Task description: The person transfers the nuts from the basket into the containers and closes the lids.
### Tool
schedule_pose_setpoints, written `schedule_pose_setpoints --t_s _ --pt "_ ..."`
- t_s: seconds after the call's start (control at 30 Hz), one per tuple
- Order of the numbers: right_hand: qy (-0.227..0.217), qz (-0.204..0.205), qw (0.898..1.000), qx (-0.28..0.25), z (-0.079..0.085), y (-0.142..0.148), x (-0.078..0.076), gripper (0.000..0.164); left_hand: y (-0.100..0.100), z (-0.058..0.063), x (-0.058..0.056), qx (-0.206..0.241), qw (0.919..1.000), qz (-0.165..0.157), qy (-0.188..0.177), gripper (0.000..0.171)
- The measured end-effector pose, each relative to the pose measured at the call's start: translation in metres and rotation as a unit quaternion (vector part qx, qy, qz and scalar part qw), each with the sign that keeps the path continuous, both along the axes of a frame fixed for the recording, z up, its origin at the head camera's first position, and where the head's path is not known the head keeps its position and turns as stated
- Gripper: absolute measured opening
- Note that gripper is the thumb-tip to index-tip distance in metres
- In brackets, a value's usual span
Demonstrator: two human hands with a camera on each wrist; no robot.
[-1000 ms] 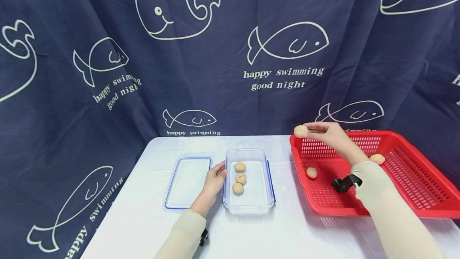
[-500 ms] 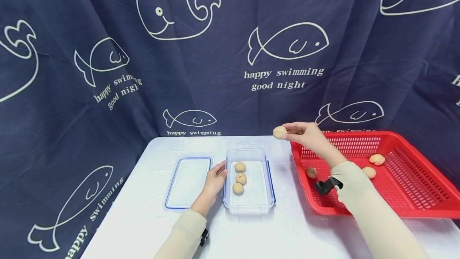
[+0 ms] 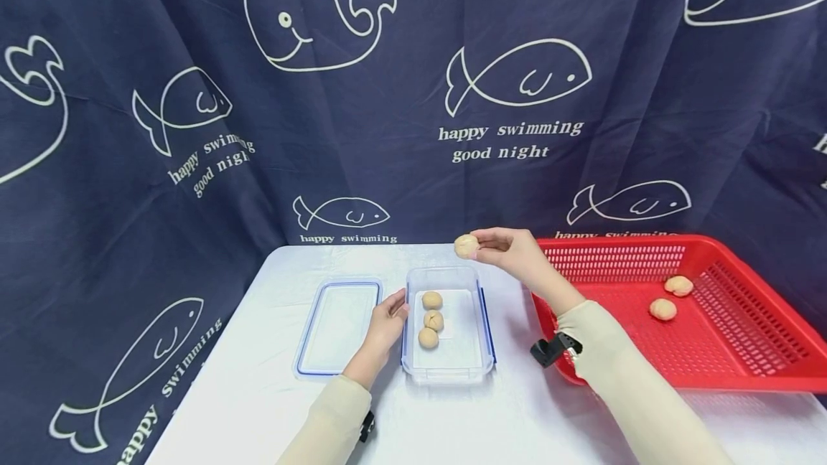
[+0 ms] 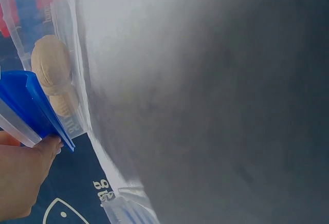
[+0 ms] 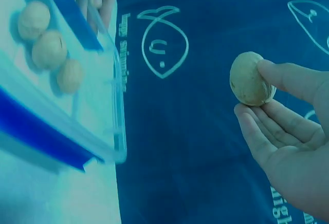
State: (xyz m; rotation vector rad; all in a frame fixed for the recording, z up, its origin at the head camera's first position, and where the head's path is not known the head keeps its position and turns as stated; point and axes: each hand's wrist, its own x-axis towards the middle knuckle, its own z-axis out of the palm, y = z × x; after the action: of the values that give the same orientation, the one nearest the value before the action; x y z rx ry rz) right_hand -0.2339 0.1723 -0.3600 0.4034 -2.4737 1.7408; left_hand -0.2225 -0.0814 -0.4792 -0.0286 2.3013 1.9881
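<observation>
My right hand [image 3: 510,253] pinches a walnut [image 3: 466,246] between thumb and fingertips, raised behind the far right corner of a clear plastic container [image 3: 461,372]. The right wrist view shows the pale, rounded walnut [image 5: 250,79] with the thumb on one side and fingers beneath. My left hand [image 3: 386,321] holds the container's left wall; in the left wrist view its fingertips are right at the blue latch flap [image 4: 28,98]. Three walnuts [image 3: 433,320] lie in a row inside the container, toward its left side.
A clear lid with a blue seal [image 3: 339,329] lies flat on the white-covered table [image 3: 258,379], left of the container. To the right stands a red perforated basket [image 3: 711,357] with two walnuts [image 3: 662,309] showing; my right forearm covers part of it. A dark blue curtain [image 3: 413,106] hangs behind.
My right hand has carried its walnut left from above the basket's far left corner to near the container. My forearm now hides one basket walnut and uncovers another. The left hand has stayed put.
</observation>
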Motion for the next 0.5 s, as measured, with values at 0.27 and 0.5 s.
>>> schedule_pose_setpoints --t_s 0.27,0.5 --pt "-0.015 0.013 1.000 -0.017 -0.016 -0.021 0.007 0.039 0.000 -0.001 0.001 0.002 1.0000 0.002 0.007 0.043" --pt "-0.031 0.022 0.999 -0.026 -0.029 -0.035 0.014 0.038 0.000 -0.001 -0.001 0.002 0.9999 0.001 0.010 0.043"
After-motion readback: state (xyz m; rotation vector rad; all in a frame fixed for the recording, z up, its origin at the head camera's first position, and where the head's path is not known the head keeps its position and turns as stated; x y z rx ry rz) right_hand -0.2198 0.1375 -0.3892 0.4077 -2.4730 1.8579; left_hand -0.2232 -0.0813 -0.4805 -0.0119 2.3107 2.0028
